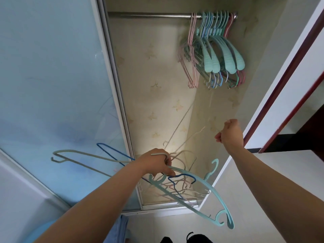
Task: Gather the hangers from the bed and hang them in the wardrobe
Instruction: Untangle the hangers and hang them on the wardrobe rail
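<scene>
Left hand (157, 163) clutches tangled bundle of thin plastic hangers (177, 181). Right hand (229, 133) pinches pale thin hanger (191, 136), blurred. Free its hook fully before lifting to steel wardrobe rail (149, 14), beside hung cluster of teal and pink hangers (215, 50).

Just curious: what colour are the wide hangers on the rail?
Pale teal, or mint; the wide hangers on the rail show clearly in the head view.

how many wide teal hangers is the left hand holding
2 that I can make out: one long wide teal hanger slanting down to the right from the left hand, and a second hanger's teal hook right of it. The tangle may hide more.
</scene>
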